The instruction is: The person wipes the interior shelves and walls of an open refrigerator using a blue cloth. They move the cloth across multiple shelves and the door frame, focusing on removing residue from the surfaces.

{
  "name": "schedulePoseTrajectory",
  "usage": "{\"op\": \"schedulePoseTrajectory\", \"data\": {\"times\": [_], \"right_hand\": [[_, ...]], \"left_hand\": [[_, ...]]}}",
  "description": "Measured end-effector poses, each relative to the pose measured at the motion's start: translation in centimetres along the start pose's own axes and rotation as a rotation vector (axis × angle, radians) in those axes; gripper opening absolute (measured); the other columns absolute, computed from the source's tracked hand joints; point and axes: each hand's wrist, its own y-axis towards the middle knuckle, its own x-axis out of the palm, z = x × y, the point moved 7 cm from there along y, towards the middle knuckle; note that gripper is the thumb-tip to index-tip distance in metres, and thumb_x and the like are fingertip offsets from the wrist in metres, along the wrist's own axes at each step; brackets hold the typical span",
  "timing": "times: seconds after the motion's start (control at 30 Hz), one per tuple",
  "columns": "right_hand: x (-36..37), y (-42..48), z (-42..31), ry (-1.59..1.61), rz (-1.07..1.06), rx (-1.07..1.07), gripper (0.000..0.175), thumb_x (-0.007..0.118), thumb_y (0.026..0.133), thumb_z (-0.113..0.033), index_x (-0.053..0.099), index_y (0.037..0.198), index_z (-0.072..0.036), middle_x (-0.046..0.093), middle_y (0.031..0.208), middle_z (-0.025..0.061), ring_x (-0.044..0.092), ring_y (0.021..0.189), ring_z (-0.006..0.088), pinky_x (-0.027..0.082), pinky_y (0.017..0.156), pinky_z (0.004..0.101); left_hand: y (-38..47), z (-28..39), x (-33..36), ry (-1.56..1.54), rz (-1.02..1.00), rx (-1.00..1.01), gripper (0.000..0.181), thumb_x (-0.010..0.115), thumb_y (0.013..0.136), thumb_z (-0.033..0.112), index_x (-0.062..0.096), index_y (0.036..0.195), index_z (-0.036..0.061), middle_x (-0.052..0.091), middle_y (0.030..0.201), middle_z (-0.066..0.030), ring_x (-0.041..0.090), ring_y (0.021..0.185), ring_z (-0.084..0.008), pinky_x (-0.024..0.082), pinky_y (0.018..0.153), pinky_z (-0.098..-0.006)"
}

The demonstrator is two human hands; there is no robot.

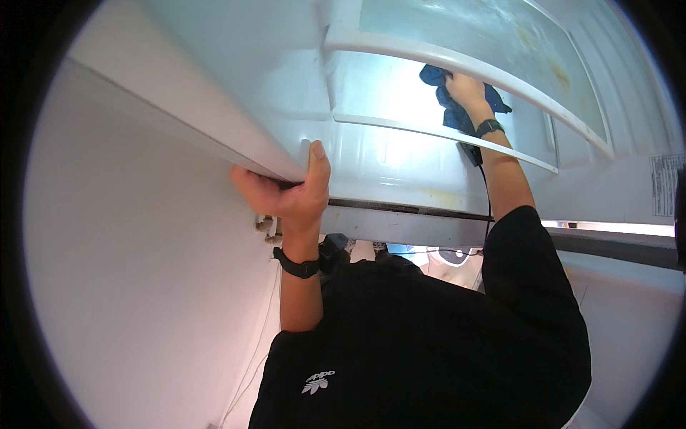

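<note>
My left hand [292,195] grips the front edge of the white refrigerator side wall [236,128], thumb on the inner face and fingers around the outside. Inside the compartment, my right hand [467,92] presses a crumpled dark blue cloth [455,119] against the white interior surface. That hand reaches under the front rim of a glass shelf [455,21] and behind a thin white bar [396,126]. Part of the cloth is hidden by the hand and wrist. Both wrists wear black bands.
Brownish stains mark the glass shelf. A black cord [486,187] runs from a small black device [471,154] by my right forearm past the dark front strip [396,207]. A printed label [667,185] is on the right side. Thin cables [252,364] hang at lower left.
</note>
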Motion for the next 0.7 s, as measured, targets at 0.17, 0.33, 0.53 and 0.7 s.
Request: {"op": "schedulePoseTrajectory", "data": {"times": [0.17, 0.33, 0.53, 0.7], "right_hand": [[2.3, 0.2, -2.2, 0.060, -0.055, 0.002, 0.042, 0.057, 0.094, -0.017, 0.062, 0.135, -0.014, 0.060, 0.137, 0.0209, 0.053, 0.130, 0.0398, 0.042, 0.110, 0.0470], [3.1, 0.7, -3.1, 0.140, -0.143, -0.035, 0.047, 0.054, 0.095, -0.019, 0.058, 0.142, -0.020, 0.057, 0.139, 0.0223, 0.055, 0.127, 0.0400, 0.043, 0.110, 0.0459], [2.6, 1.5, -3.6, 0.096, -0.220, 0.006, 0.046, 0.053, 0.095, -0.017, 0.057, 0.141, -0.015, 0.056, 0.143, 0.0188, 0.051, 0.133, 0.0370, 0.041, 0.113, 0.0444], [2.9, 0.0, -3.7, 0.129, -0.135, -0.083, 0.048, 0.048, 0.099, -0.014, 0.050, 0.147, -0.012, 0.044, 0.156, 0.0138, 0.040, 0.144, 0.0303, 0.032, 0.121, 0.0399]], "left_hand": [[0.1, 0.4, 0.8, -0.015, -0.001, -0.020, 0.052, 0.081, 0.084, 0.011, 0.044, 0.119, -0.0013, 0.055, 0.111, -0.0114, 0.056, 0.095, -0.0154, 0.051, 0.086, -0.0316], [0.2, 0.1, 0.7, -0.022, -0.040, -0.022, 0.052, 0.081, 0.084, 0.010, 0.044, 0.119, -0.0017, 0.055, 0.112, -0.0115, 0.056, 0.095, -0.0156, 0.050, 0.086, -0.0309], [0.4, -0.1, 1.0, -0.033, -0.023, -0.068, 0.052, 0.082, 0.084, 0.012, 0.045, 0.118, -0.0015, 0.054, 0.111, -0.0103, 0.055, 0.096, -0.0152, 0.050, 0.085, -0.0309], [0.7, -0.6, 1.1, -0.019, -0.012, 0.003, 0.068, 0.089, 0.074, 0.016, 0.046, 0.122, -0.0047, 0.054, 0.107, -0.0111, 0.057, 0.090, -0.0164, 0.050, 0.073, -0.0295]]}}
